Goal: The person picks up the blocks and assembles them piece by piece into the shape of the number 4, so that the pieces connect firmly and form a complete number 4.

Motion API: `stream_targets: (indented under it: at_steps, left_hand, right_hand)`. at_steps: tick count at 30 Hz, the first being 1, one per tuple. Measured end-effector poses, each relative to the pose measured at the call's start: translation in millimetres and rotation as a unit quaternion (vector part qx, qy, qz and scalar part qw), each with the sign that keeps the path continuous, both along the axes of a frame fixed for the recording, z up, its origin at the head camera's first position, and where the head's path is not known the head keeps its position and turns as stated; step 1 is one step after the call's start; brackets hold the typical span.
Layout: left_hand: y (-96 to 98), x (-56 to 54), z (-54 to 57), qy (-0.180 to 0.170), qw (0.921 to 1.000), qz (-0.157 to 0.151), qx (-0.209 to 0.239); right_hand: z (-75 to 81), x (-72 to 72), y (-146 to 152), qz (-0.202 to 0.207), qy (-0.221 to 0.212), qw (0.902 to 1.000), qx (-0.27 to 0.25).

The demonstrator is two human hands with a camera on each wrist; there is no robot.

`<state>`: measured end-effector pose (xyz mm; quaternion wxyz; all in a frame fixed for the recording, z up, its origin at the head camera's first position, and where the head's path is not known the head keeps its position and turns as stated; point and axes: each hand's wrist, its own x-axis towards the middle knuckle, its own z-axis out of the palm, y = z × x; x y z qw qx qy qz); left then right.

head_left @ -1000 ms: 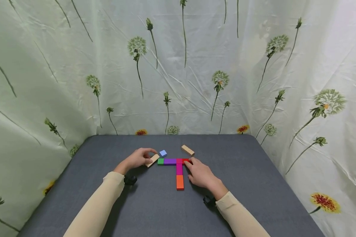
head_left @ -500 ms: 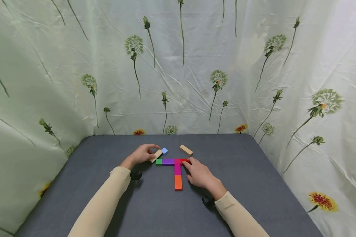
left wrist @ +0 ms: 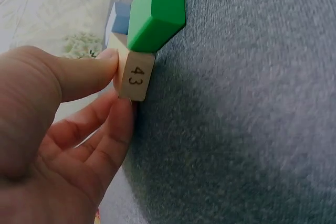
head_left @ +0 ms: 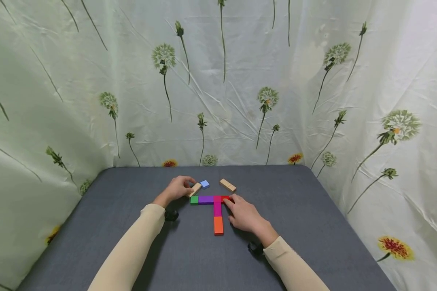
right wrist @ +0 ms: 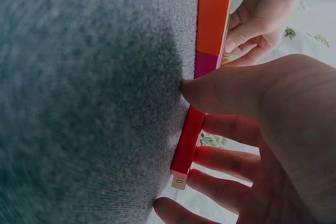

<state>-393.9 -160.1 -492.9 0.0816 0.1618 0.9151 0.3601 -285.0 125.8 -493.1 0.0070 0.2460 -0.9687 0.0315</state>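
Observation:
My left hand [head_left: 177,188] pinches a plain wooden block [left wrist: 137,80] between thumb and fingers; its end bears the number 43. That block lies slantwise, close behind the green block [head_left: 194,200], with a small blue block [head_left: 204,184] near its far end. Coloured blocks form a T: green, a purple block [head_left: 206,200], magenta blocks [head_left: 217,208], a red block [head_left: 225,198], and an orange block [head_left: 218,226] at the foot. The fingers of my right hand [head_left: 245,214] touch the red block's far side, while its thumb stays apart on the near side.
A second wooden block [head_left: 228,185] lies behind the T, towards the back of the dark grey table [head_left: 295,258]. A pale curtain [head_left: 218,97] printed with flowers hangs behind and beside the table.
My left hand has moved the wooden block forward and to the right, to the blue block, which has shifted slightly away. The right hand stays by the red block.

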Motion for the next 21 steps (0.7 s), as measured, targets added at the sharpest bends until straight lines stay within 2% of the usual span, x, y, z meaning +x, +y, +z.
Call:
stream_targets:
  at_steps: [10, 21]
  left_hand:
    - [6.9, 1.8, 1.2, 0.009, 0.9996, 0.019, -0.016]
    - [6.5, 2.2, -4.1, 0.009, 0.9994, 0.028, -0.021]
  right_hand:
    - [1.1, 0.6, -0.1, -0.002, 0.005, 1.0, -0.004]
    - [-3.5, 0.7, -0.2, 0.003, 0.008, 1.0, -0.002]
